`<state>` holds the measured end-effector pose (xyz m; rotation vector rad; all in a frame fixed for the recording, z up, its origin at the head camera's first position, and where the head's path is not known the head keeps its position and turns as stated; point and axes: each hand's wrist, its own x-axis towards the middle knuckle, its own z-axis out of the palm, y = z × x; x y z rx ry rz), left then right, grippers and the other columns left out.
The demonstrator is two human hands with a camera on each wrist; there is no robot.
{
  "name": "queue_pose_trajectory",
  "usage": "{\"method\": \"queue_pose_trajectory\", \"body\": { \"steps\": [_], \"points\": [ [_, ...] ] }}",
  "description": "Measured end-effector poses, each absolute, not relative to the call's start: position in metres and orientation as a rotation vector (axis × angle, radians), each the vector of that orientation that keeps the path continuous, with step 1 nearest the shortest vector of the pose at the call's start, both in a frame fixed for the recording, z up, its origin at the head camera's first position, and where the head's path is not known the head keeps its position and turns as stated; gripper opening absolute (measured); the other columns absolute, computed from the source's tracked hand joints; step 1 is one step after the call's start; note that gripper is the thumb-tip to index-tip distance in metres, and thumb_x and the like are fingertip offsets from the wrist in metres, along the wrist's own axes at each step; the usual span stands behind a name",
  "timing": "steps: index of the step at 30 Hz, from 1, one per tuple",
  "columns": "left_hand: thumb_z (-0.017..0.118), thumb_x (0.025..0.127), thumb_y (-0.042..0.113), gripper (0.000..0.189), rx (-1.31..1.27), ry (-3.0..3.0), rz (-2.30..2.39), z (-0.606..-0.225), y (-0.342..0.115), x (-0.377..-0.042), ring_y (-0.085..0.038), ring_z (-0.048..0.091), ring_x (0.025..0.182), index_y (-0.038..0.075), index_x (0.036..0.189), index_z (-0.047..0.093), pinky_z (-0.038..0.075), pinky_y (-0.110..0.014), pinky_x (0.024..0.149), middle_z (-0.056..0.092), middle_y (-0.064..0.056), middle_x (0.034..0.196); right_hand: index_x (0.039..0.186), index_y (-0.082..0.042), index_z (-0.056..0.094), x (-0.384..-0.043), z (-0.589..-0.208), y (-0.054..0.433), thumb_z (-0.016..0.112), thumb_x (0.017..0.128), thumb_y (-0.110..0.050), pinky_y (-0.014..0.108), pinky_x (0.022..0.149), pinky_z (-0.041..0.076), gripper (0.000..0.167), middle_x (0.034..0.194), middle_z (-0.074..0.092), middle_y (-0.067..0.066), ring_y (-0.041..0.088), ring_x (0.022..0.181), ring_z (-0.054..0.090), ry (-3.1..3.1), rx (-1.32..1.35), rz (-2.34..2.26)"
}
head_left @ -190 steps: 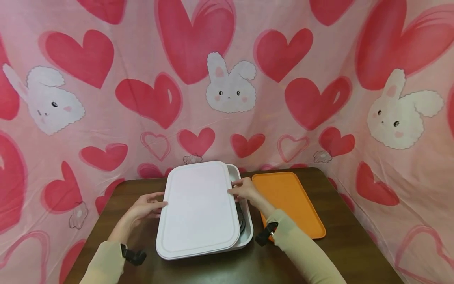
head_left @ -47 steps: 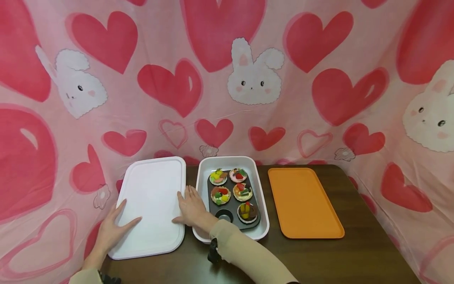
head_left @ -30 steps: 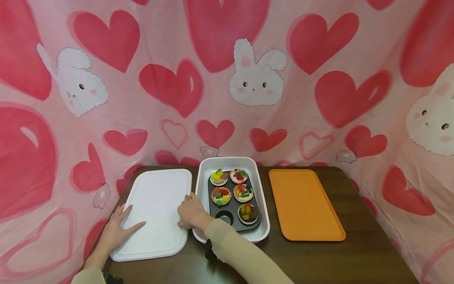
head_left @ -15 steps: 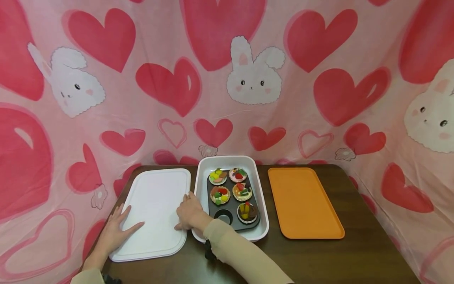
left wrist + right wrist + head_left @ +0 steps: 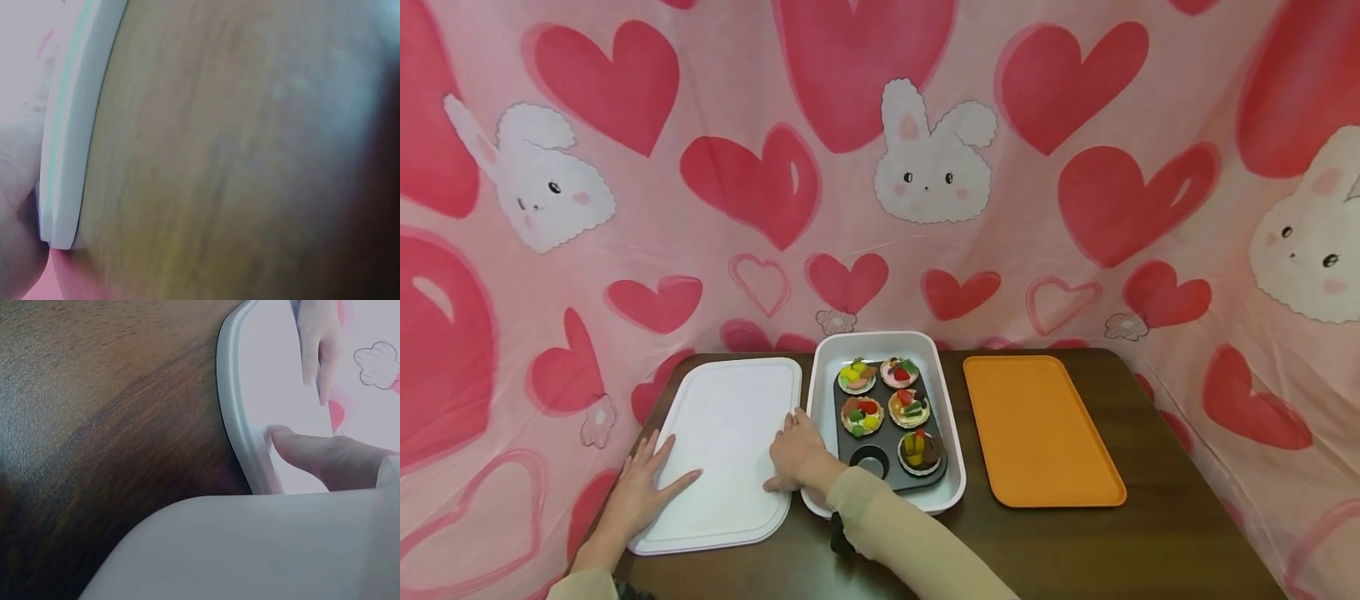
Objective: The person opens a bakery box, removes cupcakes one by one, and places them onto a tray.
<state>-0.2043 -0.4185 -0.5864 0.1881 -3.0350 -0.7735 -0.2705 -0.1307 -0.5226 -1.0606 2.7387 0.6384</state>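
Observation:
A white rectangular lid (image 5: 730,446) lies flat on the left of the table. My left hand (image 5: 638,492) rests at its left edge, fingers spread and thumb across the top. My right hand (image 5: 800,450) is at the right edge, fingers curled over it; in the right wrist view the thumb (image 5: 306,450) presses on the lid's top. To the right of the lid is a white container (image 5: 956,454), uncovered. Inside it sits a dark muffin tin (image 5: 886,444) with several toy tarts (image 5: 908,408), each topped with colourful pieces. The front-left cup (image 5: 870,461) holds no tart.
An orange tray (image 5: 1045,433) lies on the dark wooden table (image 5: 1000,550) to the right of the container. Behind the table hangs a pink cloth (image 5: 865,208) with hearts and rabbits. The right forearm reaches over the container's near-left corner.
The lid, earlier over the container, has been carried left and laid on the table. My right fingers went from straight to curled at its edge. Over the last second the hands barely move.

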Motion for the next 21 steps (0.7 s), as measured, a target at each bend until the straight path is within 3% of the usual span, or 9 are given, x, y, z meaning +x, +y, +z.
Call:
{"method": "queue_pose_trajectory", "body": {
  "steps": [6, 15, 21],
  "points": [
    [0.073, 0.096, 0.063, 0.111, 0.191, -3.07, -0.772, -0.5864, -0.418, -0.2069, -0.062, 0.002, 0.165, -0.005, 0.17, 0.026, -0.001, -0.077, 0.134, 0.011, -0.04, 0.176, 0.163, -0.025, 0.055, -0.27, -0.522, -0.1308, 0.045, 0.099, -0.088, 0.032, 0.139, 0.02, 0.09, 0.172, 0.049, 0.0, 0.014, 0.164, 0.041, 2.736, -1.051, 0.636],
    [0.073, 0.096, 0.064, 0.108, 0.144, -3.044, -0.653, -0.587, -0.4195, -0.2043, -0.065, 0.011, 0.162, -0.008, 0.167, 0.033, 0.015, -0.083, 0.128, 0.017, -0.043, 0.173, 0.163, -0.024, 0.055, -0.2695, -0.5249, -0.1313, 0.04, 0.101, -0.086, 0.03, 0.138, 0.021, 0.089, 0.171, 0.051, 0.0, 0.012, 0.163, 0.043, 2.762, -1.056, 0.565],
    [0.071, 0.097, 0.064, 0.108, 0.13, -3.051, -0.618, -0.588, -0.4185, -0.2066, -0.066, 0.012, 0.162, -0.009, 0.166, 0.033, 0.016, -0.083, 0.128, 0.018, -0.044, 0.173, 0.164, -0.021, 0.053, -0.2721, -0.5263, -0.1295, 0.04, 0.104, -0.082, 0.029, 0.139, 0.022, 0.087, 0.169, 0.053, -0.005, 0.008, 0.161, 0.045, 2.782, -1.046, 0.498]
  ]
}}
